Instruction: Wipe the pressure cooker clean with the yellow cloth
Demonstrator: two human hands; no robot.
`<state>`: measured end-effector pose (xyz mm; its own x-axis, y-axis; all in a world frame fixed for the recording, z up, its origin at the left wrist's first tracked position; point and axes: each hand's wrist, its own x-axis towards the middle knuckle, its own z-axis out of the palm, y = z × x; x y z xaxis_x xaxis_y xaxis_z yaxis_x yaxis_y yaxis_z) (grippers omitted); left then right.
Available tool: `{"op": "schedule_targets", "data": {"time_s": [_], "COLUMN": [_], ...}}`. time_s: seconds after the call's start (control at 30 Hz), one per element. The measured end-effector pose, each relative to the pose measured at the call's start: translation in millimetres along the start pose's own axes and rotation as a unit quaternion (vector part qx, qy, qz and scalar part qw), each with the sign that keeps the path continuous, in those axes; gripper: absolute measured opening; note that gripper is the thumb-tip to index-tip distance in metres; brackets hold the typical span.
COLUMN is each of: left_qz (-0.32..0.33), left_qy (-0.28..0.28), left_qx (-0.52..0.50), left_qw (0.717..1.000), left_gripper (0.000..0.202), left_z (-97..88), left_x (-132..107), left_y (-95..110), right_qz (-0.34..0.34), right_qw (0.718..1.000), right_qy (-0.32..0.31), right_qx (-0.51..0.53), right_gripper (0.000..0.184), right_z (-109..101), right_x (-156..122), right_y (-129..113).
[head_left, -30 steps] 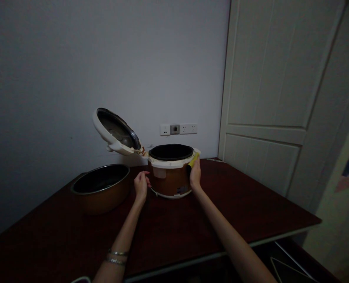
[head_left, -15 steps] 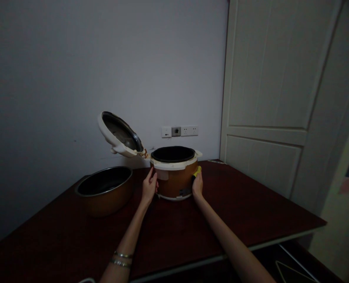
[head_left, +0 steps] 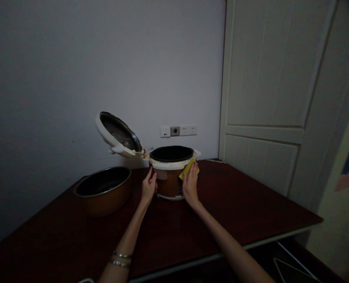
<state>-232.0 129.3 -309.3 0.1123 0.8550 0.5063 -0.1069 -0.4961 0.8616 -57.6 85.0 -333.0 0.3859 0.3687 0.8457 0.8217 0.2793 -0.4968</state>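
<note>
An electric cooker (head_left: 170, 181) with a brown body and white rim stands on the table. Its lid (head_left: 118, 135) is raised and tilts out to the left on the hinge. My left hand (head_left: 148, 188) holds the cooker's left side, some fingertips hidden behind the body. A yellow cloth (head_left: 187, 169) is under my right hand (head_left: 191, 185), which presses it flat against the front right of the body, just below the rim. Left of the cooker sits a separate brown pot (head_left: 106, 198) with a dark inside.
The dark red table (head_left: 251, 204) reaches to the wall behind, which carries a row of sockets (head_left: 178, 131). A white panelled door (head_left: 262, 98) stands at the right. Below the table's front edge, thin metal bars (head_left: 295, 259) show at lower right.
My right hand has moved with the yellow cloth from the cooker's right side round to its front right, more of the cloth now showing. My left hand stays at the left side.
</note>
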Motion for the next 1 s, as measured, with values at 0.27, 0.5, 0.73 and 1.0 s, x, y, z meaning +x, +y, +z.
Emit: {"op": "schedule_targets", "data": {"time_s": [0.27, 0.5, 0.73, 1.0], "left_qz": [0.005, 0.008, 0.007, 0.009], "left_qy": [0.003, 0.002, 0.005, 0.003], "left_qx": [-0.001, -0.009, -0.005, -0.009], "left_qw": [1.0, 1.0, 1.0, 1.0], "left_gripper": [0.077, 0.08, 0.078, 0.081], "left_z": [0.2, 1.5, 0.6, 0.3], "left_x": [0, 0, -1, -2], "left_y": [-1, 1, 3, 6], "right_qz": [0.028, -0.113, -0.31, -0.517], "right_qw": [0.995, 0.979, 0.909, 0.771], "right_qy": [-0.073, -0.08, -0.14, -0.309], "right_qx": [-0.055, -0.147, -0.243, -0.204], "right_gripper": [0.072, 0.07, 0.055, 0.042], "right_z": [10, -4, -24, -55], "right_x": [-60, -52, -17, -28], "right_y": [39, 4, -8, 24]}}
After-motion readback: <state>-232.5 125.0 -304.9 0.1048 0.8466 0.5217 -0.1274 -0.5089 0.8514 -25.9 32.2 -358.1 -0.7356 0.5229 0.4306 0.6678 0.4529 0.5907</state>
